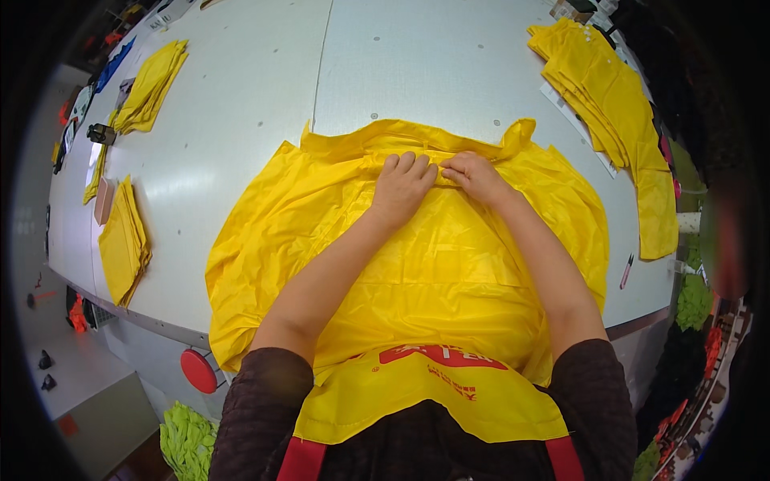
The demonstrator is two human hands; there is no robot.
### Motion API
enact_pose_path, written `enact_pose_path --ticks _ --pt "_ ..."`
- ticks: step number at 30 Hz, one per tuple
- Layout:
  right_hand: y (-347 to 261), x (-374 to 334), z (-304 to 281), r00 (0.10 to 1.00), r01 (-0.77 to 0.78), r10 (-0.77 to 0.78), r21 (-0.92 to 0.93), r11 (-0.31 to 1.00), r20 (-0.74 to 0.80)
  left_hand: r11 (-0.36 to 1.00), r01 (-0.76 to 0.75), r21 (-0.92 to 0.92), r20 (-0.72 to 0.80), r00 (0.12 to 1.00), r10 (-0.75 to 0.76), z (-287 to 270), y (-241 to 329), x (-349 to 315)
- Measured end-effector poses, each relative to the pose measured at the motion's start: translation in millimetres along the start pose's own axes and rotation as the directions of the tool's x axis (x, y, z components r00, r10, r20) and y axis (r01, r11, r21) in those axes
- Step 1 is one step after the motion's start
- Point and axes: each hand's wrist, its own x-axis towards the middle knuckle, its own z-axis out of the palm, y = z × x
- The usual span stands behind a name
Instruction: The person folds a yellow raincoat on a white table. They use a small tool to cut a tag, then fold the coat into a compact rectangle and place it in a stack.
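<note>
A yellow jacket [449, 248] of shiny fabric lies spread in front of me, its collar [337, 144] at the far edge and its sides bunched in folds. My left hand [401, 188] is on the fabric just below the collar, its fingers curled over an edge of it. Close beside it, my right hand [479, 176] pinches the same edge between thumb and fingers. The fingertips of both hands nearly meet at the middle. The near part of the jacket runs up to the yellow apron [433, 401] that I wear.
Folded yellow pieces [601, 88] lie in a stack at the right of the pale table [241, 72]. More folded yellow pieces [152, 88] and another yellow bundle [124, 240] lie at the left. A pen [626, 272] rests near the right edge. A red round seat [198, 370] stands below the table.
</note>
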Motion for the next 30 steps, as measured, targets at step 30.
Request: enact_pose_path --ticks 30 --pt "20.7 119.4 3.6 0.99 0.121 -0.136 -0.25 0.961 -0.046 0.896 0.378 -0.232 -0.078 0.911 -0.405 54.2 -12.7 36.3"
